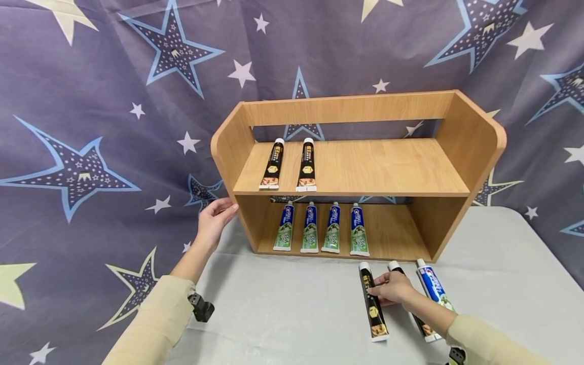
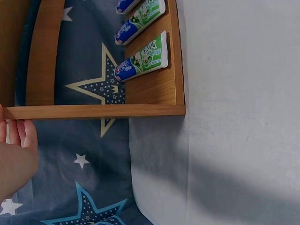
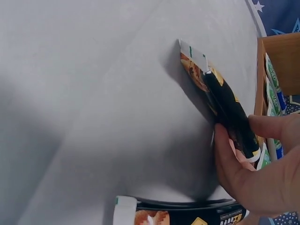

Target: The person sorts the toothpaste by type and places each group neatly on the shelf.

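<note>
My right hand [image 1: 396,290] pinches a black toothpaste tube [image 1: 371,299] near its white cap, in front of the shelf unit. In the right wrist view, thumb and fingers lie on either side of this tube [image 3: 227,110], and its shadow falls on the table beside it. Partly behind the right hand lies another black toothpaste tube [image 1: 424,327]; a blue-and-green toothpaste tube [image 1: 433,286] is just right of it. My left hand [image 1: 214,220] rests against the outer left side of the wooden shelf unit [image 1: 242,147], its fingertips at the panel [image 2: 93,111].
On the upper shelf, two black toothpaste tubes [image 1: 306,165] lie toward the left. Several blue-and-green tubes [image 1: 310,228] lie in a row on the lower shelf. The unit stands on a table with a light grey cover [image 1: 274,304], before a star-patterned curtain [image 1: 137,126].
</note>
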{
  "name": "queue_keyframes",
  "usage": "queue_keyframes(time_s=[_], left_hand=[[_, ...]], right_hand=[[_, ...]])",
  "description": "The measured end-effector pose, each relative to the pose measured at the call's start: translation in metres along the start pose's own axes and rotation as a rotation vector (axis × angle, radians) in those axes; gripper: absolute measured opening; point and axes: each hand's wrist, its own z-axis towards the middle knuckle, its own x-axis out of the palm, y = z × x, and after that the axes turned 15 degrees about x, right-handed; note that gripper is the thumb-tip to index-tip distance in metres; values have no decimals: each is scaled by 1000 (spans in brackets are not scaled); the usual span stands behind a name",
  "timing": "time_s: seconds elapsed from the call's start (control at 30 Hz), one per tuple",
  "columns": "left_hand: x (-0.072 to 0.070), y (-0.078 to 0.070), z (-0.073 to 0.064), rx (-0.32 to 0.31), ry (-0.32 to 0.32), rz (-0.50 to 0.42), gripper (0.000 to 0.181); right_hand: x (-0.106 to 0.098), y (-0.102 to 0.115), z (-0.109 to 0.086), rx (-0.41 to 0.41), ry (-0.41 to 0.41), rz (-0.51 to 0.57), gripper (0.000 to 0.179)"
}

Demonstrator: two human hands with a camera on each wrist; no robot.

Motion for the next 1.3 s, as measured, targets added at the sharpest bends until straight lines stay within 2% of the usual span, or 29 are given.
queue_keyframes(time_s=[0.43,0.7,0.87,1.13,1.3], left_hand=[[0,2,-1,-1,-19,-4,18],[-1,4,-2,-17,-14,16,19],[-1,4,-2,-10,-10,12,19],[1,0,-1,1,-19,4,19],[1,0,-1,0,-24,-4,19]], right_hand=[[4,0,0,-10,-42,-34,29],[10,-5,-4,-26,-98,-95,37],[12,-3,-7,-10,-127,-77,37],[10,4,-13,29,-76,6,39],[7,13,-21,9,-19,57,41]])
